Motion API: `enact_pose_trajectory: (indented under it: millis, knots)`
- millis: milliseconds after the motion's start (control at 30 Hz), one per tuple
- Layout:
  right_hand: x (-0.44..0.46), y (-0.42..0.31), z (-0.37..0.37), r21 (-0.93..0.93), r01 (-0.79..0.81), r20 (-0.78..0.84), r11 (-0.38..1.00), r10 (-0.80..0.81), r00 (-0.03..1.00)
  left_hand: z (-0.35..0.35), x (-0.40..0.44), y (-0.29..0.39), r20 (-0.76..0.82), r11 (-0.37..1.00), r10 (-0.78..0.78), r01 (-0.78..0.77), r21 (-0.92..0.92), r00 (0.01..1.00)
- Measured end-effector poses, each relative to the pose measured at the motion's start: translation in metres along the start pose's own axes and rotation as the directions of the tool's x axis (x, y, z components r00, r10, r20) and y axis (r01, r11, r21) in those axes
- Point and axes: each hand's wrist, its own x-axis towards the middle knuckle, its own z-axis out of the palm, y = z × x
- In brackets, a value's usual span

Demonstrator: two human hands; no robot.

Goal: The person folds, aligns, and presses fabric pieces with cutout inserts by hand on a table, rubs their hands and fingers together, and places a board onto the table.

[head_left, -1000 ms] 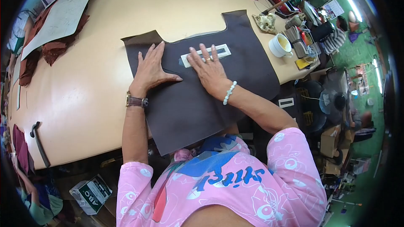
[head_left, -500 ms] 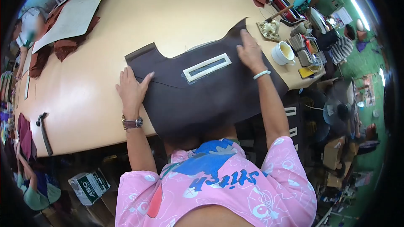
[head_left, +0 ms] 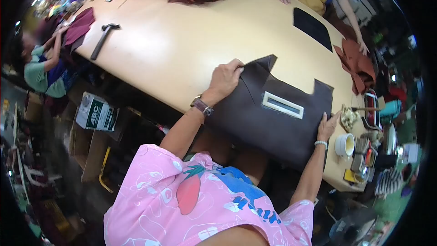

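Note:
A dark brown leather-like panel (head_left: 282, 130) spans the table's front edge, partly hanging over my lap. Its top has a cut-out between two corners, and the left corner is folded up. A cream rectangular frame (head_left: 282, 105) with a dark slot lies on the panel. My left hand (head_left: 225, 80) pinches the panel's left edge, fingers closed. At the right edge, my right hand (head_left: 327, 126) grips the panel, thumb over its surface and the other fingers partly hidden.
A hammer (head_left: 104, 41) lies at the table's left edge. On the right stand a white cup (head_left: 344, 145) and assorted tools. A black piece (head_left: 312, 28) and rust-coloured material (head_left: 355, 66) lie farther back. Co-workers are at the far side and left.
The view has swung left. My hands have gone from lying on the panel to holding its side edges. The panel has shifted toward my body, and its left corner has folded.

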Motion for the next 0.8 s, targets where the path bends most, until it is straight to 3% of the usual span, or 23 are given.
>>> enact_pose_trajectory:
  millis: [67,167,200,333,400,433,500,533,567,600,633,700,767,800]
  knots:
    - [0.003,-0.009,-0.008,0.129,-0.061,0.107,0.990,0.047,0.993,0.003,-0.004,-0.008,0.043,0.999,-0.030,0.029,0.033,0.999]
    - [0.007,-0.021,-0.016,0.108,-0.099,0.148,0.989,0.082,0.986,0.002,-0.007,0.000,0.106,0.992,-0.125,0.124,0.018,0.987]
    - [0.009,-0.024,-0.017,0.158,-0.007,0.047,0.987,0.000,0.999,-0.001,-0.006,0.005,0.086,0.996,-0.086,0.088,-0.009,0.993]
    - [0.029,-0.055,-0.036,0.335,0.039,-0.001,0.942,-0.041,0.999,-0.035,0.016,0.011,-0.035,0.966,0.241,-0.236,0.106,0.970]
    - [0.038,-0.101,-0.046,0.372,0.147,-0.055,0.916,-0.137,0.989,-0.072,0.037,0.009,-0.027,0.947,0.244,-0.232,0.220,0.969]
    - [0.035,-0.140,-0.055,0.540,-0.041,0.082,0.841,-0.004,0.997,-0.090,0.050,-0.005,-0.092,0.912,0.321,-0.281,0.298,0.943]
    - [0.029,-0.177,-0.036,0.572,0.106,0.045,0.814,-0.160,0.986,-0.135,0.071,-0.029,-0.085,0.858,0.285,-0.215,0.467,0.955]
    - [0.019,-0.201,-0.023,0.559,0.197,-0.018,0.805,-0.226,0.974,-0.156,0.082,-0.056,-0.064,0.786,0.341,-0.247,0.567,0.938]
    - [0.009,-0.224,-0.010,0.540,0.286,-0.081,0.792,-0.290,0.954,-0.179,0.088,-0.070,-0.013,0.746,0.197,-0.141,0.651,0.980]
    - [-0.004,-0.251,-0.006,0.575,0.240,0.006,0.782,-0.298,0.955,-0.199,0.093,-0.078,0.036,0.677,0.016,-0.037,0.735,0.999]
    - [-0.017,-0.282,-0.008,0.706,-0.063,0.273,0.705,-0.189,0.943,-0.218,0.097,-0.087,0.080,0.560,-0.107,-0.007,0.828,0.991]
    - [-0.041,-0.317,0.031,0.676,0.234,0.063,0.699,-0.370,0.927,-0.247,0.096,-0.111,0.057,0.419,-0.254,0.056,0.906,0.966]
    - [-0.058,-0.356,0.032,0.751,0.070,0.210,0.657,-0.338,0.917,-0.267,0.094,-0.134,0.016,0.252,-0.321,0.069,0.965,0.947]
    - [-0.063,-0.366,0.037,0.748,0.083,0.210,0.659,-0.353,0.912,-0.273,0.095,-0.144,0.003,0.235,-0.332,0.080,0.969,0.943]
